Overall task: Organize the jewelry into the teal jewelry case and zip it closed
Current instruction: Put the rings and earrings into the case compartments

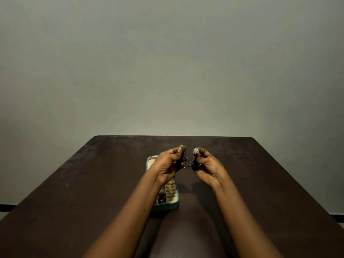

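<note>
The left hand (167, 162) and the right hand (208, 164) are raised side by side above a table, palms turned toward each other, close but not touching. The left hand's thumb and fingertips pinch a round, darker silver cluster (184, 148). The right hand's thumb and fingertips pinch a matching brighter silver cluster (195, 151), which sparkles. Small beaded strands (188, 162) dangle between the two hands; whether they join the clusters into one piece cannot be told.

Below the left wrist and forearm, the teal jewelry case (167, 206) lies open and unzipped on the table, partly hidden by the arm. Its cream compartments hold gold rings (170, 188) and some darker pieces (161, 199) nearer the person.

The dark brown table (74, 183) stretches forward to a plain grey-green wall (167, 62).
</note>
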Demonstrator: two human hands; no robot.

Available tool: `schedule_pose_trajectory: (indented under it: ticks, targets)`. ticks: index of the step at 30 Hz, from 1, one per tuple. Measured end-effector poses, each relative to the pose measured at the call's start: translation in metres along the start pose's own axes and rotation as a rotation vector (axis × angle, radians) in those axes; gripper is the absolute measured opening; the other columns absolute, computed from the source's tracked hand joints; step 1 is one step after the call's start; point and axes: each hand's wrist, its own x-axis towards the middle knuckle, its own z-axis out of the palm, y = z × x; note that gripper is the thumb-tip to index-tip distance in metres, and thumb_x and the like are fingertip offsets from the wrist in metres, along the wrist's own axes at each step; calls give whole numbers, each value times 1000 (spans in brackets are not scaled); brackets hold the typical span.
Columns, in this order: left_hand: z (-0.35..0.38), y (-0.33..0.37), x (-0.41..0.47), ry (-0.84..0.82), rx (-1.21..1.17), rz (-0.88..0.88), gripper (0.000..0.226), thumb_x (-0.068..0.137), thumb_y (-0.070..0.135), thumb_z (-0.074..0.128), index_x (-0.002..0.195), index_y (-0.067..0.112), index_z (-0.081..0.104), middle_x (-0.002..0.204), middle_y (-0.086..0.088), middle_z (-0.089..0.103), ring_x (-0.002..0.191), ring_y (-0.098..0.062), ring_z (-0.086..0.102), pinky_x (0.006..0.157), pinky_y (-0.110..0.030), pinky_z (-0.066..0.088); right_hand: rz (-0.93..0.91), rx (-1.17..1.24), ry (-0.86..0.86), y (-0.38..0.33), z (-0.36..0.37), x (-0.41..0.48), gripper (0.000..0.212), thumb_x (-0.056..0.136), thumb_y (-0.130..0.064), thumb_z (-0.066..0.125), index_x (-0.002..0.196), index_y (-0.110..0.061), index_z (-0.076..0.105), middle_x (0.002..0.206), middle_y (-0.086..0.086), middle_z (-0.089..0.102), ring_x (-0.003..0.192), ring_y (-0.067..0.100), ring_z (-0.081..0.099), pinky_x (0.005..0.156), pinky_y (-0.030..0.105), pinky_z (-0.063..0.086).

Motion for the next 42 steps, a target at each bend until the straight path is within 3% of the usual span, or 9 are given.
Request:
schedule_pose_trajectory:
  ticks: [3, 10, 15, 21, 27, 31, 33, 39, 42]
  targets:
    - [-4, 8, -11, -39, -80, -62, 23, 93, 2, 46, 79, 10, 62, 61, 2, 65, 53, -9, 60, 50, -18, 49, 68, 101, -24, 4, 12, -8, 34, 92, 11, 33, 75, -10, 54, 52, 3, 64, 42, 12, 63, 42, 19, 51]
    - [-14, 20, -28, -20, -130, -189, 22, 92, 1, 41, 82, 4, 61, 62, -5, 66, 50, -10, 61, 49, -18, 48, 107, 81, -79, 12, 28, -20, 44, 89, 12, 38, 62, -10, 66, 62, 8, 67, 62, 19, 62, 55, 25, 55]
    - [-22, 22, -33, -4, -190, -221, 23, 90, -3, 40, 82, 1, 61, 63, -7, 64, 49, -10, 60, 43, -16, 47, 63, -7, -121, 8, 40, -29, 35, 92, 11, 35, 73, -9, 56, 49, 0, 63, 45, 11, 63, 42, 18, 50]
    - [-29, 24, -40, -12, -234, -221, 34, 90, -1, 41, 69, -2, 68, 62, -11, 65, 49, -14, 63, 49, -20, 52, 32, -78, -193, 11, 51, -35, 31, 91, 11, 36, 76, -8, 55, 51, 0, 64, 50, 10, 65, 50, 20, 54]
    - [-38, 24, -49, 4, -106, -170, 32, 92, 7, 48, 67, 9, 69, 62, -4, 65, 53, -13, 61, 50, -21, 51, 34, -152, -209, 20, 53, -35, 32, 90, 15, 36, 76, -7, 54, 52, 0, 66, 47, 8, 63, 43, 16, 49]
    - [-48, 23, -53, 23, -28, -151, 27, 91, 6, 50, 71, 11, 66, 65, -2, 62, 64, -13, 54, 62, -24, 42, 9, -249, -199, 33, 50, -31, 34, 87, 19, 37, 74, -6, 56, 55, 0, 64, 55, 11, 58, 51, 20, 47]
    - [-55, 20, -53, 48, 24, -131, 24, 92, 4, 48, 74, 10, 62, 61, 0, 62, 62, -12, 50, 61, -21, 39, -16, -325, -190, 40, 47, -30, 35, 86, 20, 38, 71, -5, 56, 61, 2, 62, 62, 13, 52, 58, 21, 44]
    - [-75, 8, -50, 121, 108, -129, 21, 91, -2, 49, 79, 8, 63, 65, 0, 61, 57, -8, 46, 58, -18, 38, -74, -605, -163, 65, 37, -28, 32, 84, 18, 48, 67, -7, 60, 63, -1, 62, 66, 12, 55, 58, 18, 49]
    - [-80, 1, -49, 154, 137, -147, 20, 92, -4, 49, 80, 7, 62, 60, 1, 64, 57, -7, 46, 55, -17, 39, -83, -720, -157, 74, 32, -28, 32, 84, 16, 49, 67, -8, 61, 76, 3, 63, 77, 15, 58, 70, 24, 50]
